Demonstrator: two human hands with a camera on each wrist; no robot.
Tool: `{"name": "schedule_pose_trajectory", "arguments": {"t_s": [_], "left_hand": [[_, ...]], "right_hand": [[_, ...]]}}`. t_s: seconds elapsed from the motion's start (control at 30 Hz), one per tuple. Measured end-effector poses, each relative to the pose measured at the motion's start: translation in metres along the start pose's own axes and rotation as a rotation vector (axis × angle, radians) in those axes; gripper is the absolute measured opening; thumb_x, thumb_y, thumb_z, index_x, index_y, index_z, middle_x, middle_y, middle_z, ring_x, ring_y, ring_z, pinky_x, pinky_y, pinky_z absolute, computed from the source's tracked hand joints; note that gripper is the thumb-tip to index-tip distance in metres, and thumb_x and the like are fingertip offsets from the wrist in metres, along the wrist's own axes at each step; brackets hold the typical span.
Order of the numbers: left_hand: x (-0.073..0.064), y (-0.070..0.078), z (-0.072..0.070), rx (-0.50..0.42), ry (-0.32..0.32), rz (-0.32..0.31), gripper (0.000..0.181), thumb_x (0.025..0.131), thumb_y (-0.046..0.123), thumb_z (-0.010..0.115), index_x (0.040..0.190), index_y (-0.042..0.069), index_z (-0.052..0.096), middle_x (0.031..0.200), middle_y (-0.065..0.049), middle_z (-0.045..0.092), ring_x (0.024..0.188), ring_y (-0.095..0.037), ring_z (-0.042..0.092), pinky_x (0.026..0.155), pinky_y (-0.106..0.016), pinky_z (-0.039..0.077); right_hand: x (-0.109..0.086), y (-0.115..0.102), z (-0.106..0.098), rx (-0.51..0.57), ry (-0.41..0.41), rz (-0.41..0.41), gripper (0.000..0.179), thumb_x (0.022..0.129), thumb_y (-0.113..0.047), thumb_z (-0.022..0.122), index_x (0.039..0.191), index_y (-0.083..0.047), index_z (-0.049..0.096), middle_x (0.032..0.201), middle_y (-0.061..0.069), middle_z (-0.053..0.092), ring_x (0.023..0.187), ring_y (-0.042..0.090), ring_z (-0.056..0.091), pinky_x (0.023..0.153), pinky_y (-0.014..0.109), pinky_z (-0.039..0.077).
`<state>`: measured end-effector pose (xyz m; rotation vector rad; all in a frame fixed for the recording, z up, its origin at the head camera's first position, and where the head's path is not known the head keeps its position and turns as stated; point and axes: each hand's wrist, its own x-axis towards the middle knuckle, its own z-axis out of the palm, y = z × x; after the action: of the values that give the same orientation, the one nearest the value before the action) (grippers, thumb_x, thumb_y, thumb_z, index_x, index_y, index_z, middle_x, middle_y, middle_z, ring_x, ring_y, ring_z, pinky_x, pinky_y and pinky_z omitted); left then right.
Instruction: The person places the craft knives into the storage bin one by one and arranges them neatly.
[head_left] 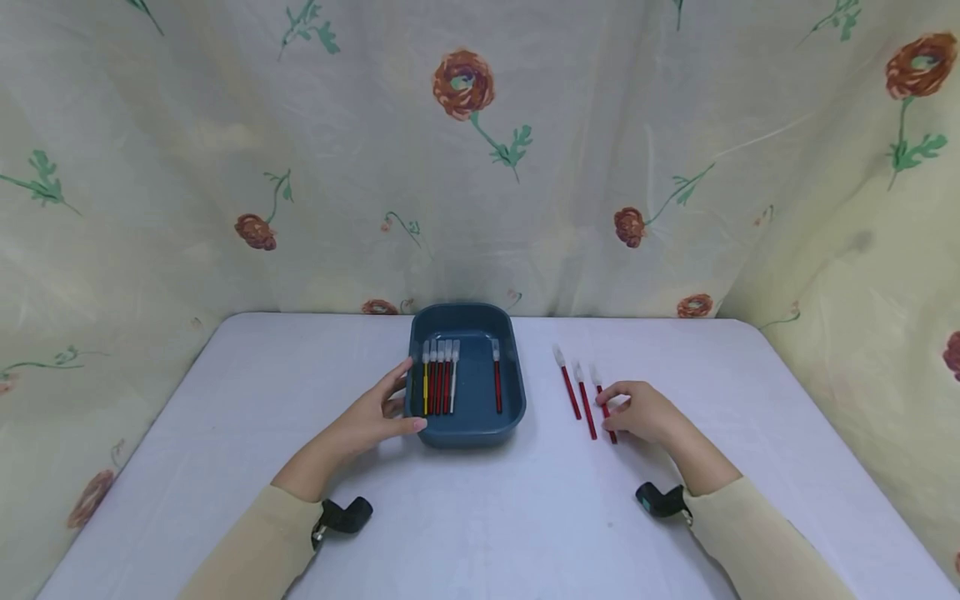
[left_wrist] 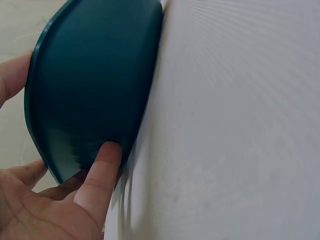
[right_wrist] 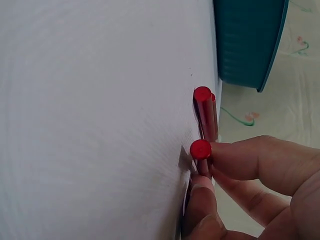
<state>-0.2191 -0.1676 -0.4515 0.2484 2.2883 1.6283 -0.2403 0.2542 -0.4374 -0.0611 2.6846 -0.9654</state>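
Left hand (head_left: 375, 414): fingers spread, gripping left side of dark-teal rectangular tray (head_left: 471, 437). Right hand (head_left: 641, 408): pinching slim red translucent-capped stick (right_wrist: 201, 150), rightmost of three similar sticks right of tray. Long axis runs near to far, cap pointing away, slightly leftward.

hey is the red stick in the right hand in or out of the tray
Out: the right hand pinches the red stick well to the right of the blue tray.
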Motion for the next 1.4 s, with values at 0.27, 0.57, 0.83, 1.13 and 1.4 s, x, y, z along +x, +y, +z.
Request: {"name": "schedule_pose_trajectory", "arguments": {"t_s": [0.27, 0.57, 0.83, 1.13, 1.4], "left_hand": [[-0.002, 0.002, 0.001, -0.009, 0.000, 0.001, 0.102, 0.086, 0.026, 0.082, 0.162, 0.031, 0.014, 0.165, -0.019, 0.017, 0.146, -0.045, 0.025, 0.112, -0.059, 0.032], [-0.001, 0.002, 0.001, -0.017, -0.005, 0.000, 0.104, 0.085, 0.027, 0.083, 0.162, 0.028, 0.013, 0.165, -0.018, 0.016, 0.147, -0.045, 0.025, 0.112, -0.058, 0.032], [-0.001, 0.001, 0.001, -0.034, -0.015, 0.011, 0.104, 0.085, 0.025, 0.083, 0.162, 0.026, 0.013, 0.165, -0.019, 0.016, 0.147, -0.045, 0.024, 0.112, -0.060, 0.032], [-0.001, 0.000, 0.000, -0.036, -0.015, 0.013, 0.101, 0.087, 0.023, 0.081, 0.162, 0.027, 0.014, 0.165, -0.019, 0.016, 0.147, -0.046, 0.023, 0.112, -0.059, 0.031], [0.000, 0.001, 0.001, -0.029, -0.009, 0.016, 0.102, 0.086, 0.023, 0.082, 0.162, 0.026, 0.014, 0.164, -0.020, 0.017, 0.146, -0.046, 0.025, 0.112, -0.059, 0.032]], "right_hand": [[-0.004, -0.002, -0.001, 0.075, -0.013, -0.006, 0.034, 0.084, -0.008, 0.075, 0.116, -0.002, 0.067, 0.080, 0.006, 0.057, 0.070, 0.018, 0.053, 0.061, 0.030, 0.045], [-0.010, -0.010, -0.009, 0.176, -0.028, 0.017, 0.040, 0.087, -0.010, 0.072, 0.125, -0.001, 0.064, 0.086, 0.006, 0.066, 0.074, 0.018, 0.058, 0.063, 0.031, 0.049], [-0.015, -0.016, -0.017, 0.252, -0.035, 0.000, 0.044, 0.090, -0.010, 0.069, 0.131, 0.001, 0.059, 0.096, 0.010, 0.068, 0.080, 0.021, 0.060, 0.065, 0.034, 0.051], [-0.016, -0.027, -0.027, 0.341, -0.050, -0.025, 0.044, 0.092, -0.009, 0.061, 0.135, 0.001, 0.056, 0.111, 0.017, 0.070, 0.086, 0.020, 0.061, 0.074, 0.032, 0.053], [-0.016, -0.046, -0.032, 0.391, -0.104, -0.040, 0.043, 0.096, -0.013, 0.059, 0.138, -0.002, 0.055, 0.117, 0.017, 0.066, 0.101, 0.023, 0.060, 0.089, 0.039, 0.053]]}}
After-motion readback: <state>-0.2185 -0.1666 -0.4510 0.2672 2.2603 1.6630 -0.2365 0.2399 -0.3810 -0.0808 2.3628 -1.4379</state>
